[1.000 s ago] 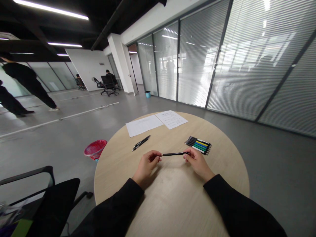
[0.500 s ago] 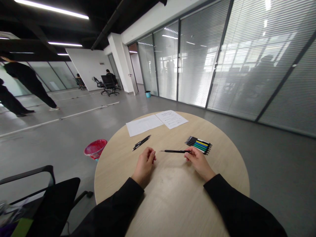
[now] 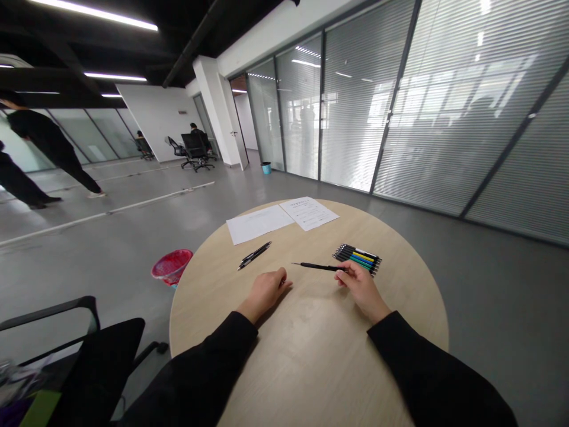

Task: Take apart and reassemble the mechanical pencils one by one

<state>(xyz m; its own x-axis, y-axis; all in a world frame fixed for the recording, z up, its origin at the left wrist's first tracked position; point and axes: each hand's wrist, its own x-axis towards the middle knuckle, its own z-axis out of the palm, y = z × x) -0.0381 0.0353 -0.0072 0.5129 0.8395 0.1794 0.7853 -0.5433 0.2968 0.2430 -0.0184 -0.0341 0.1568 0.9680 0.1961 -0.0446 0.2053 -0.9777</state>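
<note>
My right hand (image 3: 361,286) pinches a slim black pen (image 3: 317,266) by its right end, over the table. The pen's thin metallic tip points left, towards my left hand (image 3: 267,292). That hand is closed with its back turned up, on or just above the tabletop; whatever its curled fingers hold, if anything, is hidden. Just beyond my right hand lies a row of several pens (image 3: 355,257) with black, yellow, blue, green and white parts, partly covered by my fingers. Two black pens (image 3: 254,255) lie close together beyond my left hand.
Two printed sheets (image 3: 262,222) lie at the far side of the round wooden table (image 3: 302,367). A red-lined bin (image 3: 173,265) stands on the floor to the left, near a black chair (image 3: 106,356). People (image 3: 47,139) stand far off at the left.
My left hand has turned palm down and moved slightly right. The pen in my right hand has shifted a little, its tip rising and moving slightly right.
</note>
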